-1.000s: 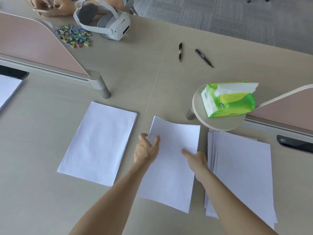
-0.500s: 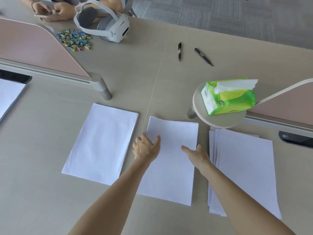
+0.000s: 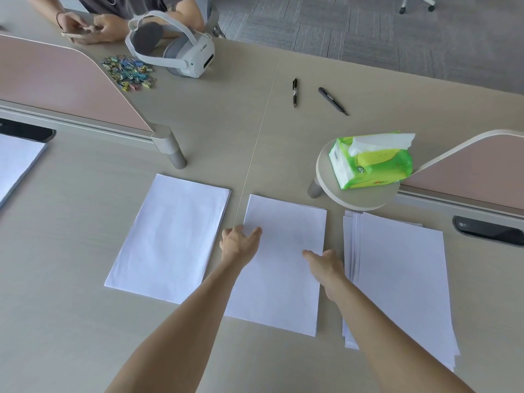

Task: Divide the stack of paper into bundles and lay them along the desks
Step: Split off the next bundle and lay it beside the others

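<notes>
Three lots of white paper lie side by side on the beige desk (image 3: 71,321). A neat bundle (image 3: 173,236) sits to the left. The middle bundle (image 3: 286,228) lies flat, just right of the desk seam. A fanned, thicker stack (image 3: 402,279) sits to the right. My left hand (image 3: 238,245) holds the middle bundle's left edge with its thumb on top. My right hand (image 3: 326,265) holds its right edge, thumb resting on the sheet. Another sheaf of paper (image 3: 14,163) shows at the far left edge.
A green tissue pack (image 3: 371,163) rests on a round shelf at the end of the right pink partition (image 3: 476,171). A second partition (image 3: 56,83) stands to the left. Two pens (image 3: 295,93) (image 3: 333,101), a white headset (image 3: 178,49) and coloured binder clips (image 3: 127,70) lie beyond. A person's hands (image 3: 93,26) hold a phone opposite.
The middle bundle was tilted and partly lifted; it has come down flat and square to the desk, slightly further from me. Both hands stayed at its side edges.
</notes>
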Tool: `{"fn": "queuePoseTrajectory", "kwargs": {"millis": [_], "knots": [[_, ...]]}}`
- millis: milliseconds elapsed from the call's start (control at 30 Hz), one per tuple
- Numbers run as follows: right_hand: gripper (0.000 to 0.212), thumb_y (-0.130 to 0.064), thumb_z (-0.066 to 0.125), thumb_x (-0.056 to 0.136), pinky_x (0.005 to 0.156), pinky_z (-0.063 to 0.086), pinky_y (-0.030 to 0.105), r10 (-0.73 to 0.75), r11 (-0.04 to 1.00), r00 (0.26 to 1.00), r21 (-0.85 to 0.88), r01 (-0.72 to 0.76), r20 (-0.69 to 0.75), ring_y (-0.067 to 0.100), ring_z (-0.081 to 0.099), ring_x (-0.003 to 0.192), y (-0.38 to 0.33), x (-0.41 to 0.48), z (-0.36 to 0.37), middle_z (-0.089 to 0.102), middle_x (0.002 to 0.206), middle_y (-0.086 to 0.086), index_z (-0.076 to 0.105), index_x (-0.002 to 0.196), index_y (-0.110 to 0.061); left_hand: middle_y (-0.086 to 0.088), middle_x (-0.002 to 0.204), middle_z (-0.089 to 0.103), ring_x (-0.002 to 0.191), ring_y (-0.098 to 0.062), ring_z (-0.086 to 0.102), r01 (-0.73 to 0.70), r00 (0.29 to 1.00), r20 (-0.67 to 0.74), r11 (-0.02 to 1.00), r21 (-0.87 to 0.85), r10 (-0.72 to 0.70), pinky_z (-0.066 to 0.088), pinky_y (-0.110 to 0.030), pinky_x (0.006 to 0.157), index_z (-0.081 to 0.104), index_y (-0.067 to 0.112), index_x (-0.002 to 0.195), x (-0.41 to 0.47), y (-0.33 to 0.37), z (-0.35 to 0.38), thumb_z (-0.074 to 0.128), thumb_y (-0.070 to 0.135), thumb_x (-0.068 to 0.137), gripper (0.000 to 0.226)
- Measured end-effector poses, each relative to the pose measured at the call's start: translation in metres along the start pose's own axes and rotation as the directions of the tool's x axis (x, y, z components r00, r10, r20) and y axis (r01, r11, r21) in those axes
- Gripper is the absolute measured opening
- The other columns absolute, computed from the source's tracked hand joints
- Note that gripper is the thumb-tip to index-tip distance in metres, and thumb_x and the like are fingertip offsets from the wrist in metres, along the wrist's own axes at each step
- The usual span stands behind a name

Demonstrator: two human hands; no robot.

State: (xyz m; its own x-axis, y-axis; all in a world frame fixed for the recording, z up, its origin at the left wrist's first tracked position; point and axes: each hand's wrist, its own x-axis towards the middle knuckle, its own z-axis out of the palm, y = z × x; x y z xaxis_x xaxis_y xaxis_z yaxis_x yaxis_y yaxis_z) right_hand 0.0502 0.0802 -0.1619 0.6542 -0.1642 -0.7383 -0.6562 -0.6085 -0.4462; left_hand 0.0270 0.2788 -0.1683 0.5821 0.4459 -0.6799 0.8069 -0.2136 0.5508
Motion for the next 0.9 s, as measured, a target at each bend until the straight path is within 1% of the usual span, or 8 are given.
{"fn": "queuePoseTrajectory", "kwargs": {"millis": [167, 333, 433, 500, 600, 733, 800, 900], "knots": [[0.039, -0.042, 0.058, 0.090, 0.055, 0.033, 0.029, 0.012, 1.000, 1.000, 0.019, -0.013, 0.015, 0.016, 0.038, 0.063, 0.001, 0.003, 0.000, 0.039, 0.084, 0.003, 0.050, 0.098, -0.005, -0.011, 0.138, 0.046, 0.126, -0.036, 0.045, 0.045, 0.999, 0.006, 0.998, -0.052, -0.045, 0.051, -0.046, 0.091, 0.055, 0.017, 0.134, 0.009, -0.001, -0.001, 0.053, 0.051, 0.077, 0.067], [0.032, -0.035, 0.057, 0.085, 0.057, 0.029, 0.028, 0.051, 0.999, 0.999, 0.011, -0.051, -0.013, 0.020, 0.034, 0.062, 0.002, 0.002, 0.001, 0.040, 0.084, 0.006, 0.040, 0.076, -0.009, -0.023, 0.103, 0.058, 0.084, -0.033, 0.049, 0.083, 0.996, 0.014, 0.995, -0.059, -0.083, 0.042, -0.030, 0.065, 0.050, 0.015, 0.065, 0.004, -0.003, -0.008, 0.045, 0.052, 0.071, 0.038], [0.029, -0.029, 0.054, 0.082, 0.068, 0.038, 0.030, 0.121, 0.992, 0.992, 0.037, -0.122, 0.037, 0.022, 0.039, 0.071, 0.012, -0.003, 0.004, 0.043, 0.084, 0.005, 0.054, 0.081, 0.001, -0.023, 0.096, 0.060, 0.086, -0.037, 0.059, 0.105, 0.994, -0.021, 0.994, 0.024, -0.104, 0.049, -0.031, 0.068, 0.052, 0.008, 0.065, -0.009, -0.017, -0.013, 0.045, 0.045, 0.075, 0.039], [0.032, -0.027, 0.054, 0.080, 0.076, 0.043, 0.032, 0.139, 0.987, 0.989, 0.067, -0.143, 0.057, 0.023, 0.041, 0.078, 0.017, -0.008, 0.008, 0.046, 0.085, 0.005, 0.062, 0.091, 0.002, -0.008, 0.070, 0.044, 0.060, -0.026, 0.042, 0.096, 0.995, -0.003, 0.995, 0.032, -0.096, 0.031, -0.022, 0.049, 0.038, 0.011, 0.057, -0.019, -0.026, -0.013, 0.047, 0.036, 0.079, 0.034], [0.017, -0.026, 0.053, 0.079, 0.063, 0.031, 0.031, 0.101, 0.993, 0.994, 0.052, -0.102, 0.035, 0.023, 0.035, 0.071, 0.018, -0.018, 0.013, 0.040, 0.076, 0.004, 0.047, 0.080, -0.010, 0.001, 0.061, 0.024, 0.054, -0.019, 0.021, 0.072, 0.997, 0.041, 0.997, -0.004, -0.072, 0.014, -0.023, 0.048, 0.024, 0.019, 0.060, -0.027, -0.031, -0.013, 0.050, 0.026, 0.083, 0.035], [0.018, -0.023, 0.053, 0.082, 0.060, 0.025, 0.029, 0.087, 0.989, 0.995, 0.119, -0.091, 0.038, 0.022, 0.029, 0.068, 0.021, -0.024, 0.011, 0.033, 0.074, 0.005, 0.040, 0.080, -0.010, 0.001, 0.062, 0.024, 0.056, -0.019, 0.021, 0.037, 0.998, 0.045, 0.999, -0.012, -0.037, 0.013, -0.024, 0.052, 0.024, 0.020, 0.060, -0.032, -0.036, -0.017, 0.051, 0.024, 0.082, 0.034], [0.021, -0.023, 0.053, 0.084, 0.071, 0.043, 0.029, 0.121, 0.981, 0.992, 0.147, -0.126, 0.040, 0.028, 0.050, 0.069, 0.027, -0.028, 0.008, 0.047, 0.076, 0.014, 0.054, 0.087, -0.002, 0.001, 0.060, 0.027, 0.055, -0.020, 0.024, 0.041, 0.999, 0.022, 0.999, 0.016, -0.041, 0.015, -0.025, 0.051, 0.027, 0.018, 0.058, -0.037, -0.041, -0.020, 0.049, 0.026, 0.082, 0.034], [0.044, -0.023, 0.053, 0.089, 0.105, 0.046, 0.048, 0.158, 0.979, 0.987, 0.124, -0.160, 0.019, 0.032, 0.059, 0.119, 0.041, -0.036, 0.007, 0.063, 0.112, 0.014, 0.059, 0.121, 0.006, -0.001, 0.060, 0.034, 0.053, -0.022, 0.031, 0.073, 0.997, 0.003, 0.995, 0.066, -0.073, 0.021, -0.023, 0.051, 0.033, 0.014, 0.057, -0.048, -0.057, -0.021, 0.047, 0.028, 0.082, 0.032]]}}
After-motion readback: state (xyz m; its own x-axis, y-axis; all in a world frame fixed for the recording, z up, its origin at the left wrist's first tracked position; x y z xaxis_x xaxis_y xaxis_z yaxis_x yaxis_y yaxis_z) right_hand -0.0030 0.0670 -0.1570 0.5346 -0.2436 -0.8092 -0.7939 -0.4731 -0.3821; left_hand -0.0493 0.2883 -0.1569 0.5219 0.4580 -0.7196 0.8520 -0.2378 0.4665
